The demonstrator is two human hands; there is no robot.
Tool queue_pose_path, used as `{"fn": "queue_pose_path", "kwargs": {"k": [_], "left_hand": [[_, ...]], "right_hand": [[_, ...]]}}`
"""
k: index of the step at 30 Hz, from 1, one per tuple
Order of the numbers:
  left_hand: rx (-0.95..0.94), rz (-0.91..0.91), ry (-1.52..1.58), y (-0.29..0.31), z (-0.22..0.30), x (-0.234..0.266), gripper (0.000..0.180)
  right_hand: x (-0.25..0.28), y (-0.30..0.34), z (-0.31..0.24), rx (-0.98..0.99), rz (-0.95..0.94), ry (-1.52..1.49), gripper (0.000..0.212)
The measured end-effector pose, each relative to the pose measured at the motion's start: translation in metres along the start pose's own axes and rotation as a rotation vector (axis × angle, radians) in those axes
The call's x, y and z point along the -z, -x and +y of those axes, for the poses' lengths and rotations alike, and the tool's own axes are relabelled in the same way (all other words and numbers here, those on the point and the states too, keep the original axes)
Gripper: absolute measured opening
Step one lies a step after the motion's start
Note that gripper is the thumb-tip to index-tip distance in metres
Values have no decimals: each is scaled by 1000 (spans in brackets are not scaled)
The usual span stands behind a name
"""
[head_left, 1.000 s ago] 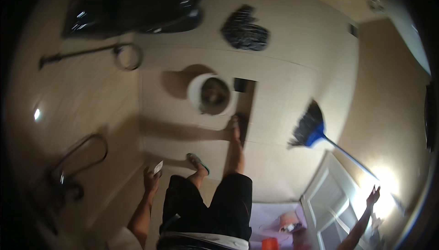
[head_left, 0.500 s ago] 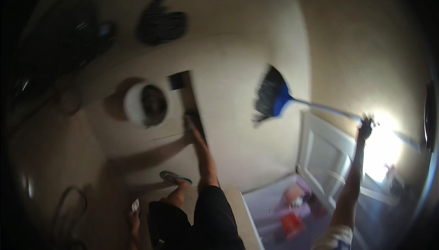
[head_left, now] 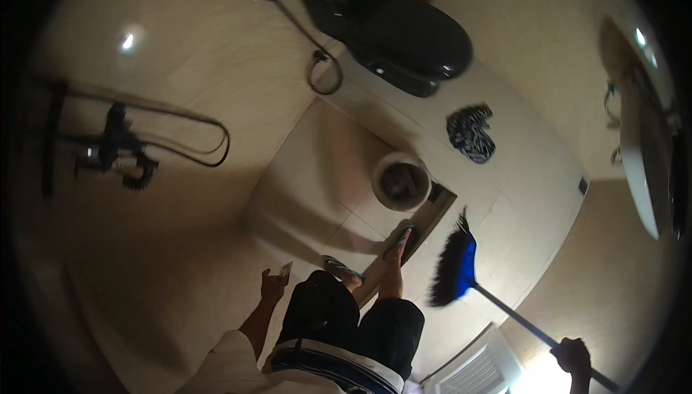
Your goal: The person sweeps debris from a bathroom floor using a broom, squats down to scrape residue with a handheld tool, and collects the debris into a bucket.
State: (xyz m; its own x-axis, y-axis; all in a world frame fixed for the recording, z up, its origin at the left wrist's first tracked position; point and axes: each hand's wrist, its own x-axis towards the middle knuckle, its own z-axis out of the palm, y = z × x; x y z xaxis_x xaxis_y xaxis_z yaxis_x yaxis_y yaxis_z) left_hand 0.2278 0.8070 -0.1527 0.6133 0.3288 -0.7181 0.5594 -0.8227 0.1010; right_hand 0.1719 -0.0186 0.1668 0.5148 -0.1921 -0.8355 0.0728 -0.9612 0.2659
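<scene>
My right hand (head_left: 573, 356), at the lower right, is wrapped round the grey handle (head_left: 515, 317) of a broom. Its blue head (head_left: 465, 268), with black bristles (head_left: 448, 270), points away from me to the left, and I cannot tell whether the bristles touch the floor. At the lower left, my left hand (head_left: 272, 284) pinches a small, flat, pale thing (head_left: 286, 270); its kind is too small to make out. Beyond my feet stands a whitish bucket (head_left: 384, 165) with dark contents blurred inside.
A black toilet (head_left: 418, 41) stands at the far side, with a hose sprayer (head_left: 292, 19) beside it. A black patterned bundle (head_left: 472, 134) lies on the floor. Shower fittings (head_left: 119, 149) are on the left wall, a white basin (head_left: 640, 156) at right, a white door (head_left: 476, 365) at lower right.
My view has swung left, bringing the toilet and shower fittings into sight. The raised right arm and broom now appear lower. Both hands keep their hold.
</scene>
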Motion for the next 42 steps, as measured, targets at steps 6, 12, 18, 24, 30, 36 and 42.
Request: {"fn": "queue_pose_path", "kwargs": {"k": [6, 12, 18, 24, 30, 36, 42], "left_hand": [[126, 162, 399, 37, -53, -56, 45], [362, 110, 877, 86, -115, -110, 48], [664, 113, 713, 140, -179, -135, 45], [689, 39, 796, 193, -189, -156, 44], [554, -28, 892, 169, -192, -153, 43], [556, 85, 1123, 126, -188, -115, 39], [536, 144, 1146, 145, -204, -129, 45]], "right_hand": [[57, -66, -241, 441, 247, -579, 14], [104, -295, -564, 528, 216, -916, 35], [186, -510, -847, 555, 502, -748, 36], [118, -507, -941, 413, 315, -741, 42], [31, -381, -893, 494, 340, -566, 44], [60, -373, -872, 332, 548, -915, 41], [126, -473, -915, 651, 391, 9, 24]]}}
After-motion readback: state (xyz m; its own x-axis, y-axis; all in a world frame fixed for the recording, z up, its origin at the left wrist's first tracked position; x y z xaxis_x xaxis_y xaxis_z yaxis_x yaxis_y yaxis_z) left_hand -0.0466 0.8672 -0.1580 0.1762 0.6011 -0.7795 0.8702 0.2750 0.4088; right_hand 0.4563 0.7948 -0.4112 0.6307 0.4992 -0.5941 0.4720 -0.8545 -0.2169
